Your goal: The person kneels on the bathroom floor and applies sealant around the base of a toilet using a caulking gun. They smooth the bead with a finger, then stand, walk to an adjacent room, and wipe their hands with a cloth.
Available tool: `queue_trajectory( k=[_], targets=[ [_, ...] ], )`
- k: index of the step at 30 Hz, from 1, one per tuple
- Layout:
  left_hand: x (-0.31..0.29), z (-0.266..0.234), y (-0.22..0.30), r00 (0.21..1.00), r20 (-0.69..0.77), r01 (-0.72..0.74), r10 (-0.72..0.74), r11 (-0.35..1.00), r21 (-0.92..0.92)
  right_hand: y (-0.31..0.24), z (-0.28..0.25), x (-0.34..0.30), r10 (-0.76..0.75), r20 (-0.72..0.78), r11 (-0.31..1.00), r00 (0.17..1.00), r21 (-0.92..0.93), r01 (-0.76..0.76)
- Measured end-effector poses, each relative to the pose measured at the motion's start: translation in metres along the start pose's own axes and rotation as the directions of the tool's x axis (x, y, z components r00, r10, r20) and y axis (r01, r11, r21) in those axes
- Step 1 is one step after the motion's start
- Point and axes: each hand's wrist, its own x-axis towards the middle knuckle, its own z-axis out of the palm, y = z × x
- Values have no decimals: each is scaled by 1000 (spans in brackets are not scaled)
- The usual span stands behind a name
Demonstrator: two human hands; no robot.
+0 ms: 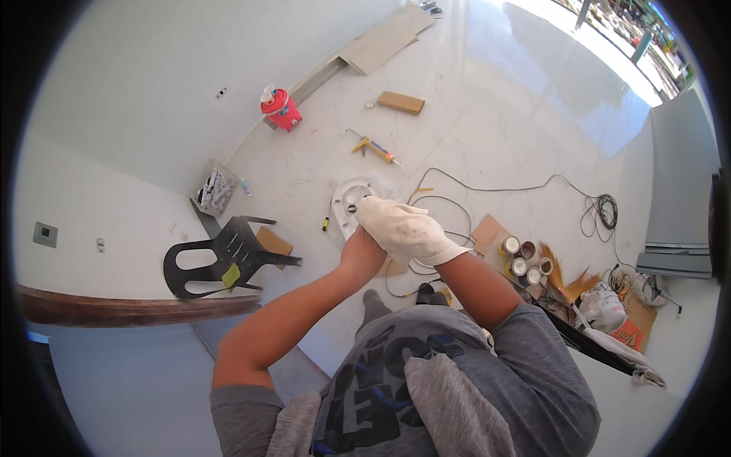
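My two hands meet in front of my body, above the floor. My right hand (403, 231) is covered by a loose, off-white cloth glove that reaches the wrist; its finger shapes are hard to make out. Bare and closed, my left hand (362, 255) presses against the underside of this glove, with its fingertips hidden there. Behind the glove, a white oval fixture (345, 199) with a round opening lies on the floor, partly covered from view. A small yellow and black object (326, 224) lies at its left side.
A yellow caulking gun (374, 148) and brown block (400, 103) lie ahead. Black cable (495, 188) loops across the floor at right, near open cans (519, 266) and a broom (565, 283). At left stand a dark plastic chair (228, 247), clear bin (215, 190) and red jug (282, 113).
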Motion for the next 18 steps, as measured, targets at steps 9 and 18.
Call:
queue_trajectory(
  k=[9, 18],
  targets=[
    [7, -30, -29, 951, -237, -181, 197, 980, 87, -2, -87, 32, 124, 115, 920, 986, 359, -158],
    [-11, -59, -64, 858, -335, -409, 388, 913, 9, 37, -60, 20, -165, -86, 784, 983, 594, 183]
  ],
)
